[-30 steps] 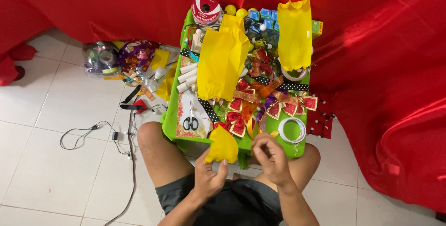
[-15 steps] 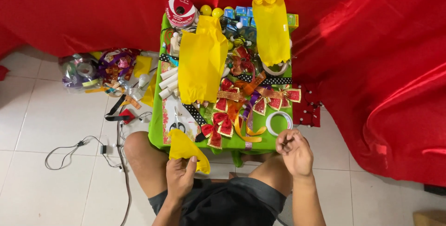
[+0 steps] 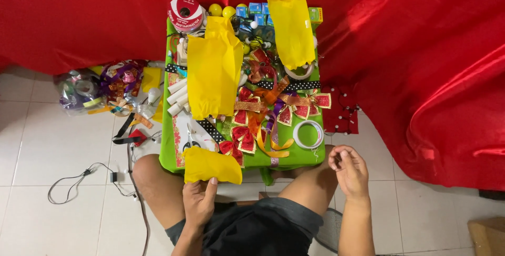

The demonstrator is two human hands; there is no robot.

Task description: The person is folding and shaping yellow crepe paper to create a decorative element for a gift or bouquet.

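Red cloth backdrop [image 3: 421, 77] hanging behind and right, white tiled floor [image 3: 47, 145] below. Small green counter [image 3: 307, 156] crowded with bows, ribbon, scissors [image 3: 190, 139], tape roll [image 3: 309, 134]. Left hand [image 3: 199, 202] pinching a yellow fabric piece [image 3: 211, 165] at its lower edge, thumb on top, fingers curled under; piece lying over the counter's near-left corner. Right hand [image 3: 348, 171] hovering off the near-right corner, fingers loosely curled, holding nothing visible. Two larger yellow fabric bags [image 3: 213, 72] lying mid-counter and at the far edge. Fabric piece looking light, soft, floppy, likely sagging if lifted; probably best gripping along an edge or corner.
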